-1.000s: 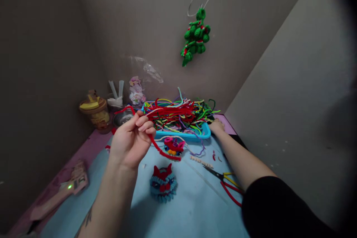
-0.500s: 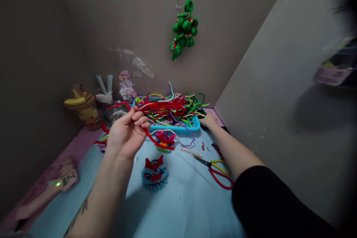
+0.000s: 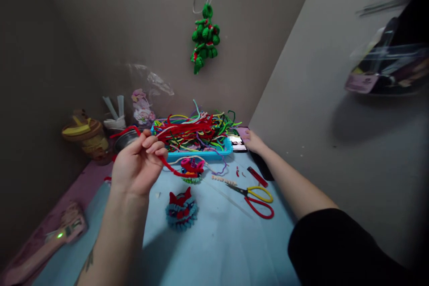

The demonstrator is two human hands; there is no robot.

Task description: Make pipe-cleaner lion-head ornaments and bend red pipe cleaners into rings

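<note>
Pinched in my left hand point(image 3: 142, 161) is a red pipe cleaner point(image 3: 170, 170), one end trailing down right, the other rising behind the fingers. My right hand point(image 3: 254, 141) reaches to the back right beside a phone point(image 3: 238, 143) with a lit screen. Its small, partly hidden fingers look loosely extended at the phone's edge, holding nothing I can see. Between my arms sits a blue and red pipe-cleaner animal head point(image 3: 182, 210). Behind it is a colourful piece point(image 3: 192, 172), partly crossed by the red pipe cleaner. Scissors point(image 3: 251, 194) with yellow and red handles lie open to the right.
A blue tray point(image 3: 201, 155) heaped with pipe cleaners point(image 3: 191, 129) stands at the back. A metal bowl point(image 3: 124, 138) is behind my left hand, and a pink glue gun point(image 3: 63, 228) lies left. A red tool point(image 3: 257, 177) lies near the scissors. A green ornament point(image 3: 205, 35) hangs above.
The view has turned to the right. My right hand has shifted off the phone to its right side, and the phone's lit screen now shows. My left hand still holds the red pipe cleaner.
</note>
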